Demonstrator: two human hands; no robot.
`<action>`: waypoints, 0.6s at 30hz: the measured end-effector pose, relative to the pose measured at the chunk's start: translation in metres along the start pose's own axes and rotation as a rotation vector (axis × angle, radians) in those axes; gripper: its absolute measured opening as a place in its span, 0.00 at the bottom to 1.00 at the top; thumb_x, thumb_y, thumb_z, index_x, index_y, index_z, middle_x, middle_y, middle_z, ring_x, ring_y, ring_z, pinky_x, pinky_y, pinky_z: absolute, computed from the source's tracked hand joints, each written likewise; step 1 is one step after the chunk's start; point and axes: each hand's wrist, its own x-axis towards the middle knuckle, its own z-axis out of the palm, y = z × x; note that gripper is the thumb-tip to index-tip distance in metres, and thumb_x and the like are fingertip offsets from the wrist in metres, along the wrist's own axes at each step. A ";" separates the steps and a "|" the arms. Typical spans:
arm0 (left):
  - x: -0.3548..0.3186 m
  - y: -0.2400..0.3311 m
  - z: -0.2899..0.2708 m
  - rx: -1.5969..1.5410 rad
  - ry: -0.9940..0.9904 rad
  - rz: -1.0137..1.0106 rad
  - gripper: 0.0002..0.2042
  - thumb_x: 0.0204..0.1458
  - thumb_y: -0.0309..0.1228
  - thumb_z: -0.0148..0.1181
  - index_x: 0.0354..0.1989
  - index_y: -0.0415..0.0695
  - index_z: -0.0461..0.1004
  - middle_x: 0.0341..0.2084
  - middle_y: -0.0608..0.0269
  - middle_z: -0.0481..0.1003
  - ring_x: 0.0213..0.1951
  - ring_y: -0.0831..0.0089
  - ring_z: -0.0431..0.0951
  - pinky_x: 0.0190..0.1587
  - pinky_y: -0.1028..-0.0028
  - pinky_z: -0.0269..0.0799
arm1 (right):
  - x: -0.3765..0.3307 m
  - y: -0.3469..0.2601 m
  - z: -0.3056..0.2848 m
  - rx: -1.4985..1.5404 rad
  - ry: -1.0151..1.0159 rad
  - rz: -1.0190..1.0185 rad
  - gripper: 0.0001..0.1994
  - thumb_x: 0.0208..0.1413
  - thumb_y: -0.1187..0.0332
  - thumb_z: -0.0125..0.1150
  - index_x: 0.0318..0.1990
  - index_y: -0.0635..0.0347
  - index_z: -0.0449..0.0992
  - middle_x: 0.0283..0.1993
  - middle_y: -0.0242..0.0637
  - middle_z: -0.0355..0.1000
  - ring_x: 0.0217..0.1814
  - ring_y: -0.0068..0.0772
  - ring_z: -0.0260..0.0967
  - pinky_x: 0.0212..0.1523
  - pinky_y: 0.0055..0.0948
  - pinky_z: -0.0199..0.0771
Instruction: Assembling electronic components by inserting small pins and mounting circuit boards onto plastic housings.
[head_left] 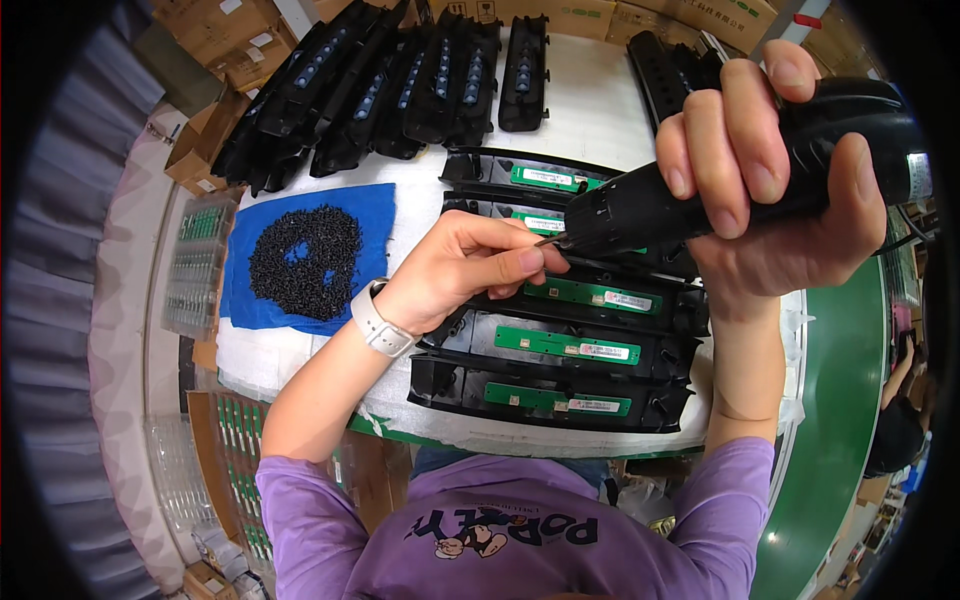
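My right hand [765,200] is wrapped round a black electric screwdriver [622,208], held tilted with its nose toward the left. At that nose, the thumb and fingers of my left hand [478,262] pinch the thin metal screwdriver bit [549,241]; whether a screw sits there too is hidden by the fingertips. Beneath both hands lie several long black plastic housings in a column, each with a green circuit board [568,344] inside. The nearest black housing [450,385] is fully in sight, while the tool partly covers the farther ones. Left of them, small black screws [335,240] are heaped on a blue cloth [378,215].
More black housings [425,100] with blue round parts stand packed at the far left of the white padded table [590,70]. Others sit far right. Clear trays of boards [200,265] and cardboard boxes [225,40] flank the left; a green surface [835,400] runs along the right.
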 end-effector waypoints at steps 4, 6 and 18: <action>0.001 0.000 -0.001 -0.005 -0.014 0.005 0.11 0.53 0.29 0.57 0.36 0.32 0.77 0.28 0.61 0.73 0.23 0.82 0.64 0.24 0.84 0.57 | -0.004 -0.001 0.008 0.006 0.113 -0.022 0.19 0.54 0.55 0.49 0.46 0.58 0.61 0.25 0.26 0.60 0.20 0.20 0.57 0.33 0.26 0.61; 0.001 -0.001 -0.002 0.014 -0.019 0.011 0.11 0.53 0.29 0.57 0.36 0.32 0.77 0.29 0.61 0.73 0.23 0.82 0.64 0.24 0.84 0.57 | -0.005 -0.001 0.009 0.022 0.115 -0.025 0.19 0.54 0.54 0.50 0.47 0.58 0.61 0.25 0.26 0.60 0.20 0.20 0.57 0.33 0.26 0.61; 0.002 -0.004 0.000 -0.231 -0.073 0.006 0.12 0.56 0.30 0.54 0.43 0.34 0.74 0.27 0.65 0.73 0.24 0.84 0.64 0.26 0.85 0.60 | -0.008 0.004 -0.019 0.125 0.339 -0.072 0.17 0.57 0.57 0.46 0.45 0.62 0.64 0.23 0.27 0.58 0.19 0.21 0.54 0.30 0.26 0.58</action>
